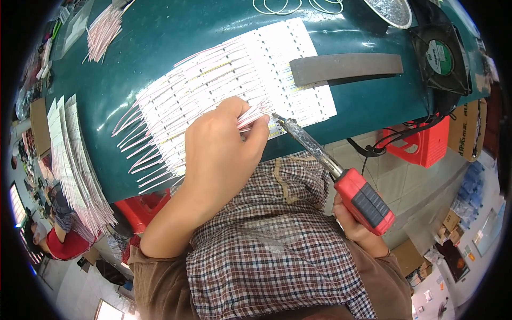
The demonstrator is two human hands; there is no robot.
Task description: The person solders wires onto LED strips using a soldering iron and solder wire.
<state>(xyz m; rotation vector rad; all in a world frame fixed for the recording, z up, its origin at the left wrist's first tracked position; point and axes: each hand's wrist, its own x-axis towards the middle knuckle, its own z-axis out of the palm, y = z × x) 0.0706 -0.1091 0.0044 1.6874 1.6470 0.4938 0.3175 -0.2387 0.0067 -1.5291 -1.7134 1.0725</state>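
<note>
Pinched between the thumb and fingers of my left hand (pixel 218 144) is a small bunch of thin pink-and-white wires (pixel 248 118). My right hand (pixel 349 220) grips a soldering gun (pixel 365 201) with a red and black body. Its dark tip points up and left, close to the wire ends and the board; whether it touches is too small to tell. Under my left hand lies a white circuit board sheet (pixel 290 45) with rows of small dark marks. Many wires run across its left half and stick out past its left edge. A grey flat bar (pixel 349 69) rests over its right part.
A black fan (pixel 440 56) stands at the right of the green table (pixel 176 32), near a metal dish (pixel 392 12). Stacked boards with wires (pixel 77 160) hang over the left edge. A wire bundle (pixel 104 32) lies at upper left. Red plastic containers (pixel 426 141) stand below; another person (pixel 61 240) sits left.
</note>
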